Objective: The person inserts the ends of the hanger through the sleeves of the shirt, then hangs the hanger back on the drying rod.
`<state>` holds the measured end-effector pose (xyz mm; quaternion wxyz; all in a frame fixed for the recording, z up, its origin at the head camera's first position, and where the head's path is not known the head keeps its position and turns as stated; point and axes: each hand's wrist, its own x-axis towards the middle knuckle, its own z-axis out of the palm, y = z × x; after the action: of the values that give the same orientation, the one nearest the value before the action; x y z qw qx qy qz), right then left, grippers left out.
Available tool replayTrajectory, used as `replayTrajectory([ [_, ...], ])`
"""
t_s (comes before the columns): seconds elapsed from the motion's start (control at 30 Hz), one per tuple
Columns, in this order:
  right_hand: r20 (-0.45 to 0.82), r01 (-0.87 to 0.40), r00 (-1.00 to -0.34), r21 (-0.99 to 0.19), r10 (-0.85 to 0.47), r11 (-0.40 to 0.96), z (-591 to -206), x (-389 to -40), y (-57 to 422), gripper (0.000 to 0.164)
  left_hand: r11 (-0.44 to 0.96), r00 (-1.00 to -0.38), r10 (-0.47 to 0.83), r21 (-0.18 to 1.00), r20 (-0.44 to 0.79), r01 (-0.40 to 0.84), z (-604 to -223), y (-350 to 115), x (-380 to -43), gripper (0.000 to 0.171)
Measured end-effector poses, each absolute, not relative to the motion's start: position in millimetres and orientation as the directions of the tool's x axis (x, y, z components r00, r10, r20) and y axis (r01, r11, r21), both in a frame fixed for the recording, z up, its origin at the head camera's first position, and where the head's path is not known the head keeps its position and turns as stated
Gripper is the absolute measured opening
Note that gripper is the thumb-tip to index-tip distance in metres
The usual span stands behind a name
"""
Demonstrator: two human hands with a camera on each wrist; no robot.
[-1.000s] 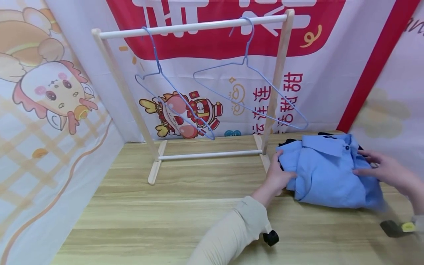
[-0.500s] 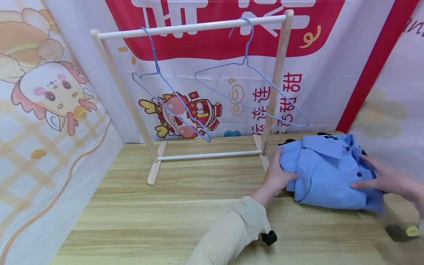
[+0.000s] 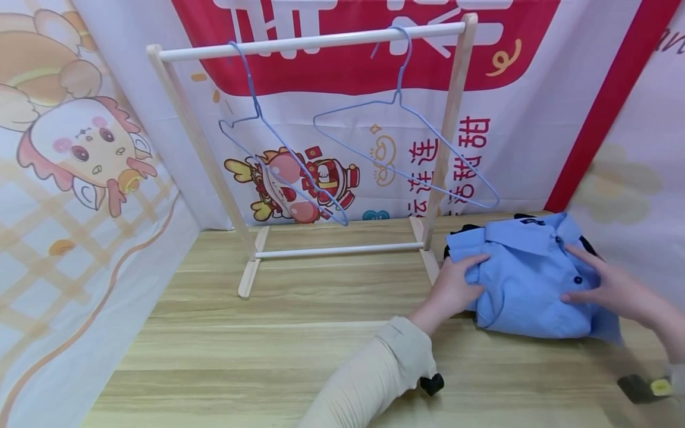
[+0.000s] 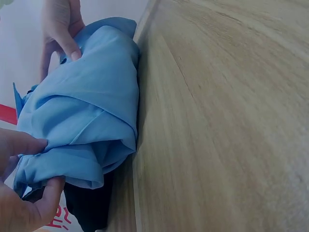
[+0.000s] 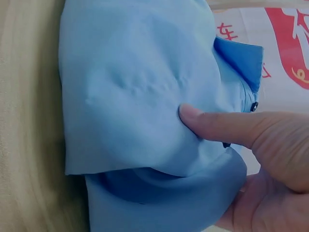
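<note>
A folded light-blue button shirt [image 3: 535, 285] lies on top of black cloth [image 3: 468, 228] at the right of the table, its collar toward the back wall. My left hand [image 3: 452, 286] pinches a folded layer at the shirt's left side; in the left wrist view, thumb and finger sit on either side of that layer [image 4: 67, 164]. At the opposite side, my right hand [image 3: 615, 288] grips the shirt near its dark buttons. Seen from the right wrist, the thumb [image 5: 212, 123] presses on the blue fabric, while the other fingers are mostly hidden behind the edge.
Left of the shirt stands a wooden rack [image 3: 316, 43] with a white top bar. Two blue wire hangers hang from it, a left one [image 3: 283, 148] and a right one [image 3: 407, 107]. A printed cloth backdrop [image 3: 374, 202] closes off the back of the wooden table [image 3: 241, 356].
My left hand's fingers have come from the shirt's outer left edge onto its top layer. My right hand's fingers have shifted left, onto the shirt beside the buttons.
</note>
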<state>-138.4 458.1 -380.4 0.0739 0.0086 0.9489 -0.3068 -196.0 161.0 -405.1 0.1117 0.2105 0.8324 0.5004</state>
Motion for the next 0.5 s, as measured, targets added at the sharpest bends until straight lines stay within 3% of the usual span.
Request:
replayTrajectory([
  [0.5, 0.077, -0.113, -0.993, -0.457, -0.088, 0.882, -375, -134, 442, 0.1, 0.415, -0.851, 0.51, 0.83, 0.127, 0.372, -403, 156, -205, 0.053],
])
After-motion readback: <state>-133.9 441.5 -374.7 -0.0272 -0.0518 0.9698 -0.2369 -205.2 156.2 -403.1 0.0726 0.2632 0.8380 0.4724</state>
